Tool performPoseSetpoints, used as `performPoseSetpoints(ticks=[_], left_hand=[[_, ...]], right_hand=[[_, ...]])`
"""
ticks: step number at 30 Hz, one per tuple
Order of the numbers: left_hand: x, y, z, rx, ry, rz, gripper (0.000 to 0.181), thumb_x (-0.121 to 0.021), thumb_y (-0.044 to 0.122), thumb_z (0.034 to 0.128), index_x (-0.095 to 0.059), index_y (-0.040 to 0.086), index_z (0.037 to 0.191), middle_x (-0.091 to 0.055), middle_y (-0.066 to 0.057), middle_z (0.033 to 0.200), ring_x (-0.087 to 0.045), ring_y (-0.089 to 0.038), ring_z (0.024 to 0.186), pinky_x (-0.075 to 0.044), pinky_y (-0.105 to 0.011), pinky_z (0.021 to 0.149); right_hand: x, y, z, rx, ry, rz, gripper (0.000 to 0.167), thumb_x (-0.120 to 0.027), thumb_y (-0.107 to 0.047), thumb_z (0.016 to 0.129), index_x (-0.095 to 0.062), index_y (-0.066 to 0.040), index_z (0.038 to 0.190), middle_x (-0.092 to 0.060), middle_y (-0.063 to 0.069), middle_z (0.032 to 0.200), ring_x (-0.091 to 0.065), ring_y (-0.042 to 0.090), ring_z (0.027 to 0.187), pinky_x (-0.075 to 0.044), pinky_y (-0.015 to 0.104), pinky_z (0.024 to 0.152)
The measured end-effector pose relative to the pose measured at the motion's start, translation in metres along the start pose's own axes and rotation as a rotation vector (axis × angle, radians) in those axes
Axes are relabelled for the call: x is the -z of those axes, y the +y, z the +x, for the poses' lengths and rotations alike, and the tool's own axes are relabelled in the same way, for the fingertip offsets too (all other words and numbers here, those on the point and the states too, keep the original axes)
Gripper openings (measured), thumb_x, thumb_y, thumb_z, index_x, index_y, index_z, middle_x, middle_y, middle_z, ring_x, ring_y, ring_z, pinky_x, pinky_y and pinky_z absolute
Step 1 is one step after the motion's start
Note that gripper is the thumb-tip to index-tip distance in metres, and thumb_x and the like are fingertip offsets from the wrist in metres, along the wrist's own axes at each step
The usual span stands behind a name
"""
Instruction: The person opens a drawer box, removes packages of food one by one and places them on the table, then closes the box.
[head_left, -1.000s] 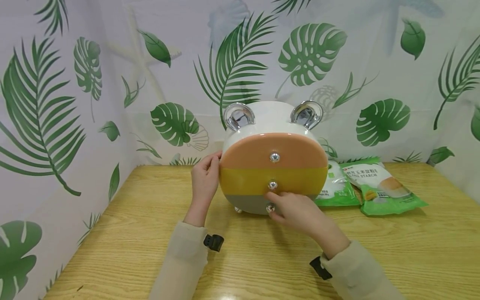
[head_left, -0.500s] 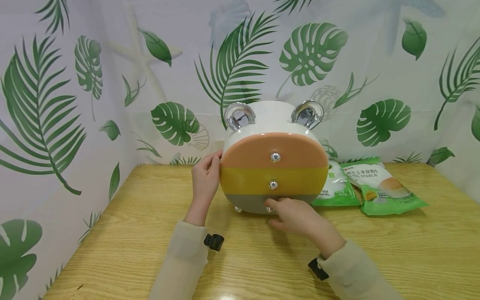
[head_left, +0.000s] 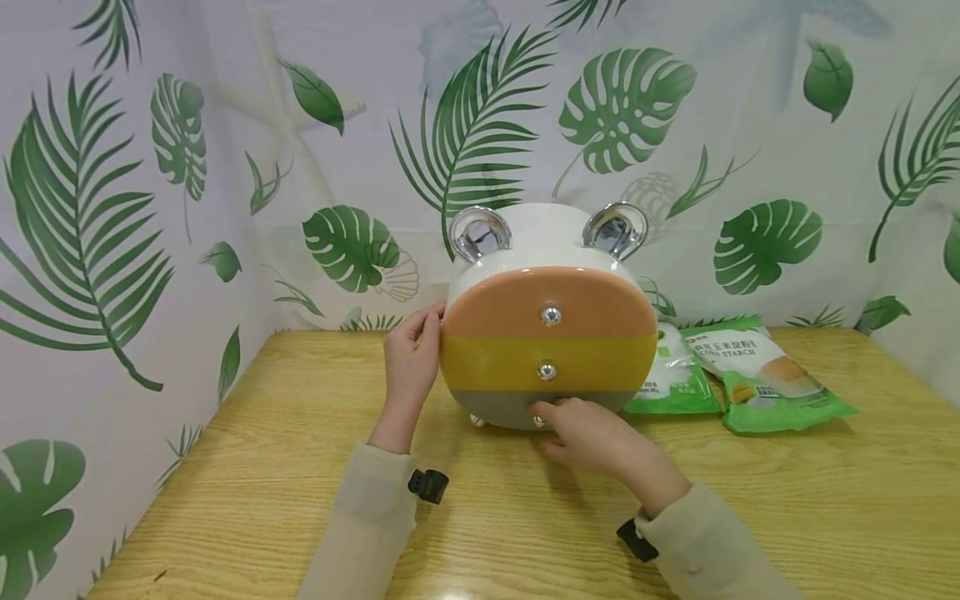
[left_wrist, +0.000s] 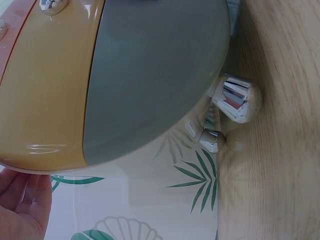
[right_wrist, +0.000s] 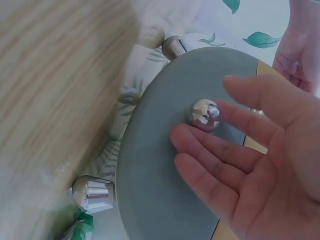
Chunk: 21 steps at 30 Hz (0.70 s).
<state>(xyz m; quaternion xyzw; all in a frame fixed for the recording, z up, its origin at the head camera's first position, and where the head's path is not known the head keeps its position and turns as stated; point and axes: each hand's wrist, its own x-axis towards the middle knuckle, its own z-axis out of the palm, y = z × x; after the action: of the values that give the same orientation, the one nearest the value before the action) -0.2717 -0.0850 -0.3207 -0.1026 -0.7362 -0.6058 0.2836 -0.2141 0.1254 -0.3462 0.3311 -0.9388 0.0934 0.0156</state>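
A toy-like cabinet (head_left: 551, 292) stands on the table, with silver ears and an orange, a yellow and a grey drawer front. My left hand (head_left: 411, 362) rests its fingertips against the cabinet's left side. That same hand (left_wrist: 22, 202) shows at the corner of the left wrist view, touching the edge. My right hand (head_left: 600, 437) is at the lowest silver knob (right_wrist: 204, 115) on the grey front (right_wrist: 165, 165). In the right wrist view, loosely bent fingers lie around that knob, and the thumb stands a little apart. All the fronts appear flush.
To the cabinet's right, a green-and-white corn starch bag (head_left: 765, 371) lies beside another green-and-white bag (head_left: 675, 375), partly hidden by the cabinet. Silver feet (left_wrist: 237, 100) lift the cabinet above the wooden table (head_left: 300, 450). A leaf-patterned cloth (head_left: 337, 150) hangs behind.
My right hand has moved down slightly, from just under the middle knob to the lowest knob, then held there. My left hand and the cabinet have stayed put.
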Motion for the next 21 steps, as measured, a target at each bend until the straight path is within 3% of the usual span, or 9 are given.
performPoseSetpoints(ticks=[11,21], left_hand=[[-0.0001,-0.0004,0.0003,0.004,0.006,0.000,0.024,-0.048,0.010,0.0888,-0.066,0.000,0.101,-0.064,-0.012,0.101,-0.057,-0.019,0.098,-0.045,-0.031,0.083],[-0.0003,0.0000,0.0003,0.016,0.003,0.002,0.024,-0.048,0.010,0.0889,-0.066,-0.001,0.101,-0.064,-0.012,0.101,-0.057,-0.019,0.099,-0.044,-0.031,0.084]], right_hand=[[0.0025,-0.0007,-0.0007,0.026,0.017,0.011,0.026,-0.062,0.000,0.075,-0.059,-0.006,0.100,-0.062,0.004,0.082,-0.053,0.010,0.062,-0.045,0.027,0.058],[0.0071,-0.0081,-0.0040,0.057,0.013,-0.012,0.023,-0.060,0.003,0.073,-0.063,-0.009,0.093,-0.062,0.001,0.077,-0.054,0.011,0.058,-0.044,0.023,0.054]])
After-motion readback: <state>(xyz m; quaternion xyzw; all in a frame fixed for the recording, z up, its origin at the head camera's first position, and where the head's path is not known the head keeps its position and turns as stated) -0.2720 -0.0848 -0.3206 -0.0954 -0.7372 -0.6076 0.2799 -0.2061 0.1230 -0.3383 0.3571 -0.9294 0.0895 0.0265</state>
